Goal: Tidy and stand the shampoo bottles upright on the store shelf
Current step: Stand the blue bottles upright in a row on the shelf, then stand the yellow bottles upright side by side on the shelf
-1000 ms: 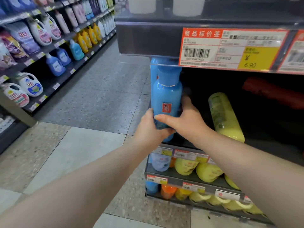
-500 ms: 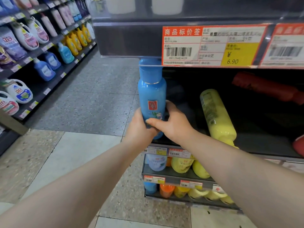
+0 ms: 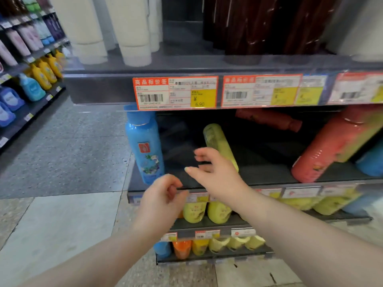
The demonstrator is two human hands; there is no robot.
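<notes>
Yellow bottle (image 3: 215, 139) leans just beyond the right hand (image 3: 217, 177), the nearer one, long axis running away. Right hand spread, left hand (image 3: 163, 201) loosely curled; both empty.

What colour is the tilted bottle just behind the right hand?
The bottle is pale yellow, seen in the head view.

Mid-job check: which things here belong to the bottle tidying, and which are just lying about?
Job: blue bottle, upright; yellow bottle, tilted; coral bottle, leaning; dark red bottle, lying at the back; left hand and right hand, both empty.
Lying about: white tubes and brown bottles on the upper shelf; price tag; detergent jugs across the aisle.
</notes>
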